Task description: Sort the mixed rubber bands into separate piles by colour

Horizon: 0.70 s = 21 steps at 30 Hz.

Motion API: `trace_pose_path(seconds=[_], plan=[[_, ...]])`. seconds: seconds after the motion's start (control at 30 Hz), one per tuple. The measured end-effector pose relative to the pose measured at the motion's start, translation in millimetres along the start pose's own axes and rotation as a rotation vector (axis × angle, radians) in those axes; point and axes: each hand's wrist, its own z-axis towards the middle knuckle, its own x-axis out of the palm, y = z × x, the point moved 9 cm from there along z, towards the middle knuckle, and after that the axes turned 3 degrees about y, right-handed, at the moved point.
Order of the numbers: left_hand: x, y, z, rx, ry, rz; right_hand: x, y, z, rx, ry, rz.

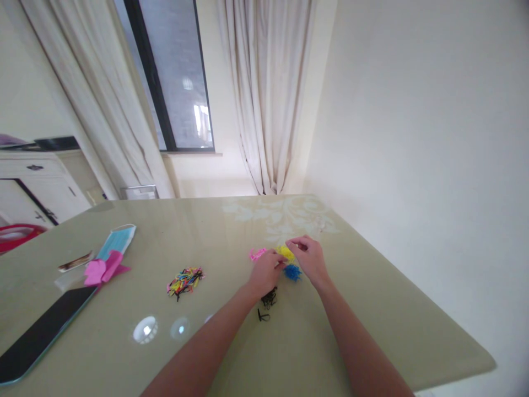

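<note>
Small elastic bands lie sorted by colour around my hands: a pink pile (258, 254), a yellow pile (285, 253), a blue pile (292, 272) and a black pile (269, 298). My left hand (266, 271) is low between the pink and blue piles, its fingers drawn together near the yellow bands; whatever they hold is too small to see. Over the right edge of the yellow pile, my right hand (308, 255) makes a pinch with thumb and forefinger, and its contents cannot be made out. Further left lies a mixed-colour pile of bands (185, 282).
On the glossy table (392, 320), a dark-screened phone (47, 331) lies at the left. Beyond it are a pink bow-like piece (105, 267), a blue face mask (118, 241) and a narrow brown-and-white packet (75, 262). A wall (433, 138) runs along the right side.
</note>
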Motion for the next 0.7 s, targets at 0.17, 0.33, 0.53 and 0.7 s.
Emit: trace_pose_path(seconds=[0.17, 0.33, 0.53, 0.7], plan=[[-84.9, 38.0, -39.2, -0.081, -0.168, 0.196, 13.3, 10.7, -6.7, -0.045, 0.065, -0.061], [-168.5, 113.1, -101.7, -0.464, -0.161, 0.626, 34.9, 30.7, -20.0, -0.124, 0.154, -0.078], [-165.8, 136.8, -122.2, -0.536, -0.023, 0.588, 46.9, 42.4, -30.7, -0.174, 0.218, -0.108], [-173.0, 122.6, -117.1, -0.491, -0.15, 0.447, 47.4, 41.4, -31.9, -0.171, 0.231, -0.113]])
